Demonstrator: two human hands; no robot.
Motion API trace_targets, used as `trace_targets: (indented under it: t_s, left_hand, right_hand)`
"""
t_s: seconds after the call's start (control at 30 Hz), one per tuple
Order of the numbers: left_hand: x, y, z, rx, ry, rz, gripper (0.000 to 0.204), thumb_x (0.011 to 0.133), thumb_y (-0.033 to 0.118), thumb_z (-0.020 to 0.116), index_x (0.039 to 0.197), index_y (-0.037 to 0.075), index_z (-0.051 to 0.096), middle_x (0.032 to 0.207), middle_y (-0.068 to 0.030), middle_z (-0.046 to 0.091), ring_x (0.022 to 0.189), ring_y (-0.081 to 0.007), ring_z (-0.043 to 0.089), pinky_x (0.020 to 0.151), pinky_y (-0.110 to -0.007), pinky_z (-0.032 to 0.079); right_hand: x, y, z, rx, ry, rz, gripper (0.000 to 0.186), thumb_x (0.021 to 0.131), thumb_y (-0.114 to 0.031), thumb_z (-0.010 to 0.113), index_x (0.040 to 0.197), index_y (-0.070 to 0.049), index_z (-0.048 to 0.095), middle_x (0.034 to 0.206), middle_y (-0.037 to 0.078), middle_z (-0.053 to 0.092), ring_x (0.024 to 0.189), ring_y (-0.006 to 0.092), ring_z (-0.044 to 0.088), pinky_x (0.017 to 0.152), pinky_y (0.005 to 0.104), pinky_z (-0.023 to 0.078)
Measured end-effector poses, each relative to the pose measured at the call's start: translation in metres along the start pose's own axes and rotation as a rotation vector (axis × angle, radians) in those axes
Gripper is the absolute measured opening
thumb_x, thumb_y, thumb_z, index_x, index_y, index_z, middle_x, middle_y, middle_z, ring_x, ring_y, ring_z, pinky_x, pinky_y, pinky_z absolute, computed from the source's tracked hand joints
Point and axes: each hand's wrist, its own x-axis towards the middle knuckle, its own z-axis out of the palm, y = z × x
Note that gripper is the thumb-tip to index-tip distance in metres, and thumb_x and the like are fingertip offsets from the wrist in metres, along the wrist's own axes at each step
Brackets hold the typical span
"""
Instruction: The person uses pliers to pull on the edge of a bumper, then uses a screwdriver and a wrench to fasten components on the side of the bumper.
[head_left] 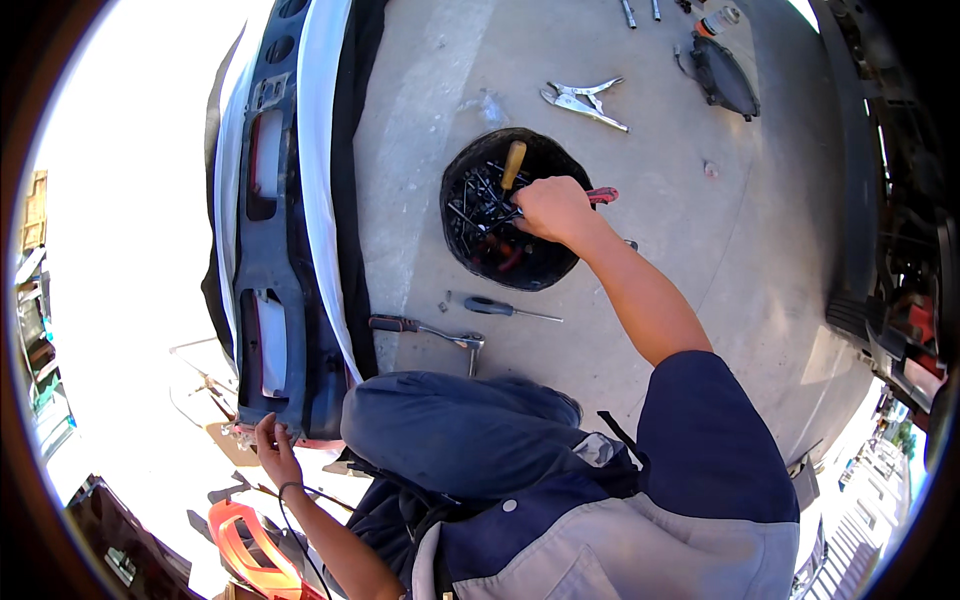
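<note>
My right hand (552, 208) reaches over a round black bucket (538, 270) of loose metal tools. Its fingers are curled down among them, and what they grip, if anything, is hidden. Beside that hand, a wooden-looking yellow handle (514, 163) stands up from the bucket. A red handle (603, 195) pokes out past the rim on the other side. My left hand (278, 458) is at the near end of a long dark bumper-like part (270, 345), thumb and fingers drawn together. Whether something small sits between them cannot be made out. A dark cord crosses that wrist.
Locking pliers (590, 104) lie beyond the bucket. A screwdriver (490, 306) and a ratchet wrench (430, 330) lie between it and my knee. At the far right are a dark lamp-like part (725, 78) and an orange-capped bottle (718, 20). An orange frame (250, 550) stands near my left forearm.
</note>
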Motion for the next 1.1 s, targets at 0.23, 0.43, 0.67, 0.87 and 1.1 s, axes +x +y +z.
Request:
trace_targets:
  t_s: [0.23, 0.43, 0.67, 0.87, 1.1]
  left_hand:
    - [0.01, 0.011, 0.014, -0.053, 0.0, 0.03, 0.023, 0.104, 0.016, 0.056, 0.123, 0.007, 0.063, 0.105, -0.0064, 0.069, 0.087, -0.0124, 0.064, 0.075, -0.026, 0.053]
    - [0.016, 0.026, 0.025, -0.096, -0.033, 0.048, 0.024, 0.103, 0.018, 0.057, 0.122, 0.005, 0.063, 0.106, -0.0064, 0.069, 0.089, -0.0127, 0.064, 0.076, -0.026, 0.051]
    - [0.005, 0.033, 0.034, -0.164, -0.031, 0.002, 0.023, 0.102, 0.016, 0.058, 0.122, 0.005, 0.064, 0.1, -0.0043, 0.068, 0.084, -0.0109, 0.062, 0.075, -0.026, 0.05]
    - [-0.003, 0.014, 0.039, -0.218, -0.018, -0.006, 0.023, 0.102, 0.014, 0.058, 0.123, 0.006, 0.063, 0.098, -0.0036, 0.067, 0.082, -0.0106, 0.06, 0.075, -0.025, 0.05]
    - [-0.01, -0.006, 0.043, -0.244, -0.019, -0.025, 0.023, 0.103, 0.016, 0.059, 0.123, 0.005, 0.062, 0.101, -0.0041, 0.068, 0.084, -0.0104, 0.061, 0.075, -0.025, 0.05]
  right_hand:
    - [0.04, 0.016, 0.001, -0.288, -0.168, -0.016, 0.022, 0.088, -0.019, 0.06, 0.098, -0.013, 0.078, 0.102, 0.01, 0.076, 0.094, 0.0274, 0.074, 0.074, 0.0409, 0.057]
    - [0.034, -0.02, -0.019, -0.297, -0.303, -0.14, 0.023, 0.085, -0.016, 0.061, 0.098, -0.008, 0.078, 0.103, 0.013, 0.076, 0.096, 0.0295, 0.073, 0.076, 0.0433, 0.058]
    - [0.008, -0.054, 0.034, -0.245, -0.404, -0.177, 0.034, 0.092, -0.028, 0.058, 0.111, -0.006, 0.075, 0.113, 0.016, 0.073, 0.105, 0.0322, 0.071, 0.085, 0.0423, 0.057]
    - [0.043, -0.018, 0.082, -0.229, -0.314, 0.07, 0.031, 0.09, -0.027, 0.065, 0.115, -0.01, 0.074, 0.115, 0.015, 0.073, 0.106, 0.0285, 0.072, 0.087, 0.0393, 0.057]
    - [0.061, -0.005, 0.107, -0.235, -0.212, 0.094, 0.03, 0.096, -0.019, 0.05, 0.108, -0.011, 0.076, 0.11, 0.015, 0.075, 0.102, 0.0295, 0.073, 0.084, 0.0406, 0.058]
